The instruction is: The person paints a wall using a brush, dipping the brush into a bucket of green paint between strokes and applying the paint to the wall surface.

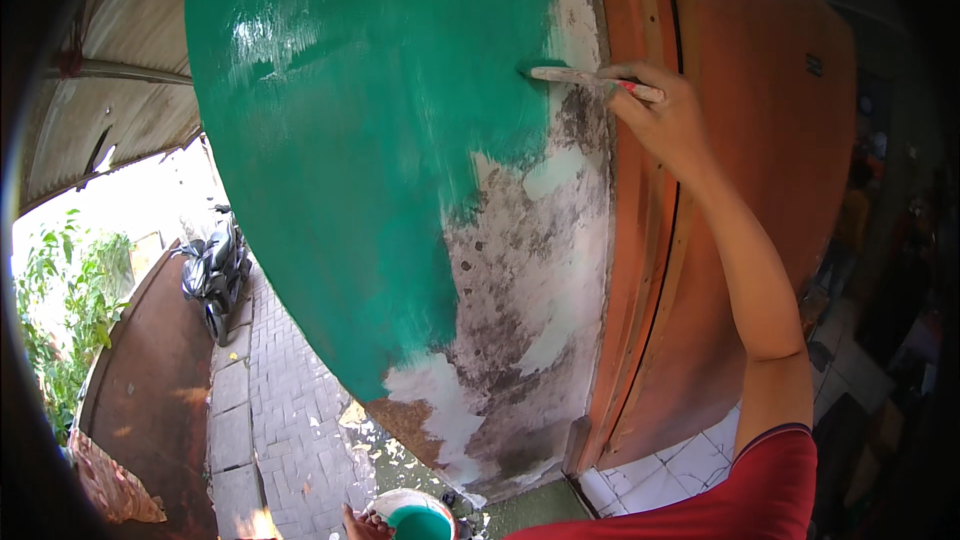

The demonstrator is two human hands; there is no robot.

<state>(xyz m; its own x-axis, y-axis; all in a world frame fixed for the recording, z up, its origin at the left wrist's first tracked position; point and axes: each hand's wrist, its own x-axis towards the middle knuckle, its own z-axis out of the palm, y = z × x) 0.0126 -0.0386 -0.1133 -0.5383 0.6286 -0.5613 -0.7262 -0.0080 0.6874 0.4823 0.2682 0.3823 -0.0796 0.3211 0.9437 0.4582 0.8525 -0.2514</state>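
Observation:
My right hand (662, 118) is closed around the handle of a paintbrush (575, 76), my arm stretched up beside the door frame. The brush's bristle end touches the wall (350, 170) at the right edge of its wet green paint. Below and right of that edge, bare plaster (520, 260) shows, whitish with dark stains and loose patches. At the bottom edge, my left hand (368, 524) grips the rim of a pale paint bucket (447, 506) with green paint inside. Only part of this hand is in the picture.
An orange-brown door (760, 140) and its wooden frame (640, 30) adjoin the wall on the right. White floor tiles (660, 475) lie below. Paint flakes (395, 460) litter the ground near the wall's foot. A motorcycle (213, 265) stands on the paved path (290, 410), left.

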